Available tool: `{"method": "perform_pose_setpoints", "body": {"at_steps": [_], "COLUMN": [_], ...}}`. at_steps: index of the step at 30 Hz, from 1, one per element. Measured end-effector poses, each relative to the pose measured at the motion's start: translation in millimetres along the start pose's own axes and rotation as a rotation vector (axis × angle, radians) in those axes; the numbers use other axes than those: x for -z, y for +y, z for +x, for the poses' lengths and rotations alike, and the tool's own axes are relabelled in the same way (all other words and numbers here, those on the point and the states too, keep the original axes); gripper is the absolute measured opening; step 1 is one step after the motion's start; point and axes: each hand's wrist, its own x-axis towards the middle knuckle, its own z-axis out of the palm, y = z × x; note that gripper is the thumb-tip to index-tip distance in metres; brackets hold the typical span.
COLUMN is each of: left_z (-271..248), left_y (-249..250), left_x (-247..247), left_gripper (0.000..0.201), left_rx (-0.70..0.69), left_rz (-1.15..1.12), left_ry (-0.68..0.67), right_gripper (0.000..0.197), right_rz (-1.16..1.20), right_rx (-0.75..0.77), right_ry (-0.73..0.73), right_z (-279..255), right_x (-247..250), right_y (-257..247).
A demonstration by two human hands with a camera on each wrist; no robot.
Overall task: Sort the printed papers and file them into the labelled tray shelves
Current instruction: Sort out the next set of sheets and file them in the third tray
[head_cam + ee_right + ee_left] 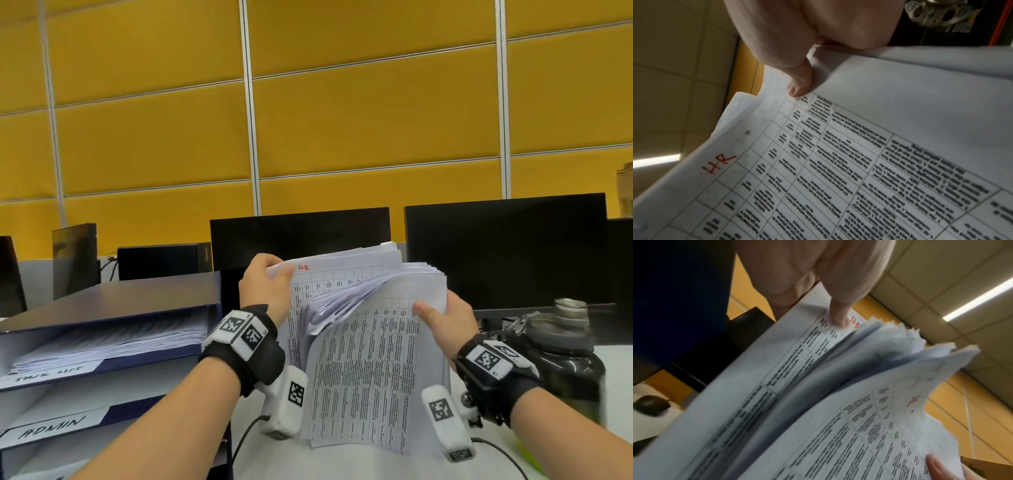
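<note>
A thick stack of printed papers (363,370) stands on its lower edge on the white desk, fanned apart at the top. My left hand (265,287) pinches the back sheets at their top left corner, thumb beside red "HR" handwriting (303,267). My right hand (445,317) grips the front sheets at their right edge, thumb on the printed table. In the left wrist view the left thumb (840,316) presses the papers (797,402). The right wrist view shows the right thumb (800,82) on a page (838,170) marked "HR" (719,164). The blue tray shelves (113,308) stand at left.
The top shelf holds a pile of sheets (113,339); a lower shelf bears an "ADMIN" label (51,426). Two dark monitors (507,250) stand behind the papers. A dark water bottle (565,356) sits at right beside my right wrist. Cables (496,452) trail over the desk.
</note>
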Motion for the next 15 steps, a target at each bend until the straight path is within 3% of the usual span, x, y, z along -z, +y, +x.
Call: {"method": "perform_pose_setpoints", "body": {"at_steps": [4,9,15], "left_z": [-5,5,8], "left_y": [-18,-20,1], "left_x": [2,12,4], "left_gripper": [0.017,0.01,0.007], "left_rx": [0.087,0.066,0.023], "left_rz": [0.09,0.265,0.252], "left_ry": [-0.118,0.056,0.085], "right_gripper": [0.03,0.027,0.017], "right_rz": [0.013,-0.004,-0.083], "right_rx": [-0.019,-0.037,-0.087], "right_ry": [0.048,0.142,0.218], "right_z": [0,4,13], "right_x": [0,6,15], "right_y": [-1,2,3]}}
